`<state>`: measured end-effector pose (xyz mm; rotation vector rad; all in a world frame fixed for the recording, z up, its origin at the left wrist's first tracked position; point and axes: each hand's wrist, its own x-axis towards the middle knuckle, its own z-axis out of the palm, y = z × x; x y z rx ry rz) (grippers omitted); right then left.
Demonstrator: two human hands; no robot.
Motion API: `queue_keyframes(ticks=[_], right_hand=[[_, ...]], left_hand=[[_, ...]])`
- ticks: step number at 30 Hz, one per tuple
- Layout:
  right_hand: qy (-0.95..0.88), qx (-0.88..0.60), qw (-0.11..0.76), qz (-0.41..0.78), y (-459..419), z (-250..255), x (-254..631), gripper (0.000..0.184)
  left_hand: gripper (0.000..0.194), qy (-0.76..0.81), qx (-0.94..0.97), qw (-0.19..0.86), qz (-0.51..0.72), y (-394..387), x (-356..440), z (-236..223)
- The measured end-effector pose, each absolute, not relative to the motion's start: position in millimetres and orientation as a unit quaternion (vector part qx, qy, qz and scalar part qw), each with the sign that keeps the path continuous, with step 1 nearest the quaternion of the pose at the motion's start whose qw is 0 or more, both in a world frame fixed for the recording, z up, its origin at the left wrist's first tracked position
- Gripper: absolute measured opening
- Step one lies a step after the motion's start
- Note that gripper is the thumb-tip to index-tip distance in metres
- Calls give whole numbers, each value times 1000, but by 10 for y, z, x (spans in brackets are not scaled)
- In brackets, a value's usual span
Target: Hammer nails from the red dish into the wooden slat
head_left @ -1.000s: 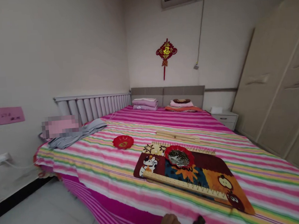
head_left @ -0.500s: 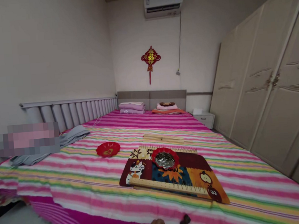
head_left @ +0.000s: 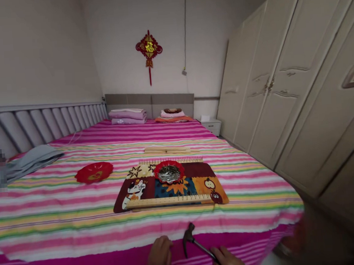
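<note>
At the near edge of the bed my right hand (head_left: 229,261) is wrapped round the handle of a claw hammer (head_left: 189,234), whose dark head points away and to the left. My left hand (head_left: 160,256) rests just left of the hammer, fingers curled together; whether anything is in them is hidden. Beyond both hands lies a patterned mat (head_left: 201,169). Along its near side is a wooden strip (head_left: 154,202) with drilled holes and nails upright in its right part. A red scalloped dish (head_left: 159,179) full of nails stands on the mat.
Another nail-studded strip (head_left: 173,161) lies at the mat's far edge, with plain wood pieces (head_left: 166,150) beyond. Left of the mat sits a second red dish (head_left: 94,173). Grey cloth (head_left: 35,161) lies by the radiator (head_left: 41,124); a wardrobe (head_left: 253,85) stands at right.
My view has swung right and tipped down, so the bed's things appear further left. Both hands and the hammer now show more fully; the hammer's handle has come into sight.
</note>
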<state>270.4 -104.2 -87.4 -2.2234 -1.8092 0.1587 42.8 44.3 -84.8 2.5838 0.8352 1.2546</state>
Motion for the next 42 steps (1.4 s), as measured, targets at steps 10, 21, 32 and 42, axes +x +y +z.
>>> queue_keyframes(ticks=[10, 21, 32, 42], right_hand=[[-604, -786, 103, 84, -1075, -465, 2547, 34], [-599, -785, 126, 100, -1094, -486, 2568, 35], [-572, -753, 279, 166, -1245, -499, 2756, 31], [-481, -730, 407, 264, -1235, -452, 2943, 24]], left_hand=[[19, 258, 870, 58, 417, 504, 413, -819], [22, 281, 871, 91, 392, 479, 421, -772], [21, 408, 795, 219, 392, 714, 412, -278], [22, 464, 810, 105, 344, 1804, 957, 449]])
